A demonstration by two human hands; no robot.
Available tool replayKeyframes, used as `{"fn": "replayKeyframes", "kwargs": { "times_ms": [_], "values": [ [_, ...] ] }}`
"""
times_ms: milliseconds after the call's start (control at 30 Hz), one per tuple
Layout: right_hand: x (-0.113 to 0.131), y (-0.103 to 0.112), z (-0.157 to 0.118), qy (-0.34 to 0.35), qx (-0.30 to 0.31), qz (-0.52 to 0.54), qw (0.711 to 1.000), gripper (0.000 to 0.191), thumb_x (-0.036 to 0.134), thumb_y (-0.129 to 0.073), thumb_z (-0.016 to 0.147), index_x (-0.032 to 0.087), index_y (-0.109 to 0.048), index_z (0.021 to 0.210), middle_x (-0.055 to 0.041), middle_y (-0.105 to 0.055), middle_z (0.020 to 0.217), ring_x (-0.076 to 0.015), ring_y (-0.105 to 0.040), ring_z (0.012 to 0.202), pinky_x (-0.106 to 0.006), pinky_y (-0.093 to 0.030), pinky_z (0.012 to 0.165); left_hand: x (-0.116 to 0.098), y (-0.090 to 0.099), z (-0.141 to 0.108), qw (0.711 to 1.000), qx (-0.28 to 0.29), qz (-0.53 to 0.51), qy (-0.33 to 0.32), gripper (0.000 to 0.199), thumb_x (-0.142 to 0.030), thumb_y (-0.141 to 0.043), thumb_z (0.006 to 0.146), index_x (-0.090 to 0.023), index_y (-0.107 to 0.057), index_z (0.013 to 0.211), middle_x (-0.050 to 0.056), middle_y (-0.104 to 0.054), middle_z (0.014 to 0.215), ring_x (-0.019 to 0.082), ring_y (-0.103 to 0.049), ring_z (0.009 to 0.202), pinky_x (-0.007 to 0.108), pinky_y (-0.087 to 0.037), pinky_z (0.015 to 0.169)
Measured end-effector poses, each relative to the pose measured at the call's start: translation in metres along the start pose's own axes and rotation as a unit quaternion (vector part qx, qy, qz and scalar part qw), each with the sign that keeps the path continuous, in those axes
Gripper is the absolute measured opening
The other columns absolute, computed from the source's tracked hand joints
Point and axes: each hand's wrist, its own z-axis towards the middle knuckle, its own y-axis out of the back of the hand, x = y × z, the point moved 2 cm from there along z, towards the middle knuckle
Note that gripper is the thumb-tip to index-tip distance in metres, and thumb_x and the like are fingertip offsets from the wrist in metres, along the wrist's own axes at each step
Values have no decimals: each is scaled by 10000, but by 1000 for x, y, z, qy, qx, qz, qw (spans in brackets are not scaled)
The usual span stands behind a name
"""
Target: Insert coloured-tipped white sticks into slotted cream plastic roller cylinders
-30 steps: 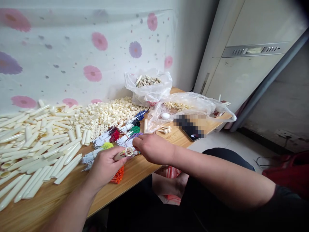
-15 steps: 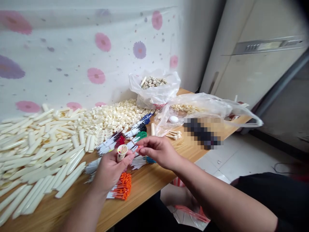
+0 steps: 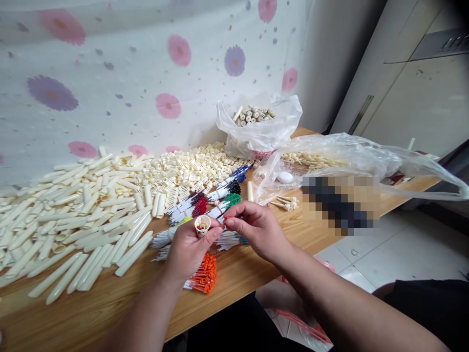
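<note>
the cream tube (image 3: 202, 230) is showing coloured tips at its mouth, and the left hand (image 3: 188, 249) is gripping it over the table (image 3: 54, 318). the right hand (image 3: 262, 230) is pinching a small orange-red piece (image 3: 227, 219) just beside it; a weak pinch could be dropping that, and a tilting tube could be spilling its tips towards the orange-tipped bundle (image 3: 205, 275) nearby.

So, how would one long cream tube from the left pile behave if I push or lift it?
The long cream tube will probably roll, as its sides look rounded. It is likely light for its size: the pile shows hollow, open ends. Its glossy surface may feel slippery.
</note>
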Motion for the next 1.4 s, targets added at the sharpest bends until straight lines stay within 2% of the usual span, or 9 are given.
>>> {"fn": "replayKeyframes", "kwargs": {
  "times_ms": [133, 233, 367, 567, 700, 833, 1000, 1167, 1400],
  "values": [
    [43, 13, -9, 165, -31, -195, 966, 53, 164, -577, 880, 182, -623, 859, -33, -672, 779, -132, -622, 697, -263, -502, 637, 0, 7, 3, 992, -57, 73, -87, 65, -249, -679, 826, -185, -687, 833, 1, -667, 754, 142, -613, 684, 256, -469, 643],
    [87, 24, -23, 267, -77, -216, 936, 201, 64, -563, 863, 215, -614, 985, -45, -692, 870, -160, -659, 829, -308, -547, 749, 1, 12, 3, 988, -61, 89, -106, 76, -256, -665, 843, -189, -683, 812, -5, -627, 708, 137, -586, 640, 266, -443, 608],
    [116, 22, -36, 295, 8, -260, 920, 265, 38, -569, 834, 219, -620, 1022, -52, -713, 894, -165, -684, 848, -283, -588, 733, 2, 12, 2, 989, -16, 77, -125, 98, -260, -642, 858, -199, -672, 788, 9, -625, 690, 169, -572, 663, 310, -445, 630],
    [100, 8, -36, 312, 29, -276, 908, 256, 21, -576, 820, 173, -609, 1024, -79, -718, 962, -151, -686, 897, -275, -585, 826, -1, 8, 3, 988, 21, 59, -139, 96, -196, -632, 855, -214, -664, 766, 4, -636, 697, 174, -565, 672, 333, -430, 650],
    [89, 1, -33, 335, 21, -312, 889, 208, 62, -554, 861, 187, -611, 1018, -84, -722, 950, -156, -683, 890, -286, -579, 815, -2, 7, 2, 988, 34, 63, -138, 122, -264, -629, 866, -216, -648, 755, 7, -637, 690, 177, -560, 664, 334, -421, 632],
    [81, -3, -28, 312, 1, -255, 915, 214, 46, -553, 869, 182, -601, 1026, -84, -711, 882, -156, -676, 825, -287, -575, 727, 2, 8, 2, 985, 28, 89, -147, 98, -245, -623, 870, -214, -634, 778, 8, -618, 695, 175, -547, 681, 329, -413, 640],
    [76, -1, -25, 276, -40, -195, 940, 193, 29, -595, 851, 187, -619, 959, -61, -707, 844, -141, -680, 808, -269, -566, 739, 5, 10, 3, 981, 17, 121, -151, 51, -189, -658, 834, -207, -625, 799, 8, -603, 712, 171, -534, 696, 313, -404, 644],
    [79, 0, -24, 273, 3, -187, 944, 191, 37, -576, 853, 204, -595, 944, -46, -707, 817, -142, -674, 772, -274, -562, 696, 3, 10, 3, 982, 27, 119, -144, 113, -225, -644, 851, -205, -604, 748, 15, -603, 691, 172, -540, 684, 312, -406, 639],
    [83, -5, -31, 303, 11, -291, 908, 236, 39, -596, 829, 206, -582, 995, -72, -709, 878, -177, -658, 783, -307, -560, 700, 2, 8, 1, 986, 51, 67, -146, 103, -221, -614, 871, -204, -616, 769, 3, -574, 704, 167, -534, 684, 318, -406, 639]
  ]
}}
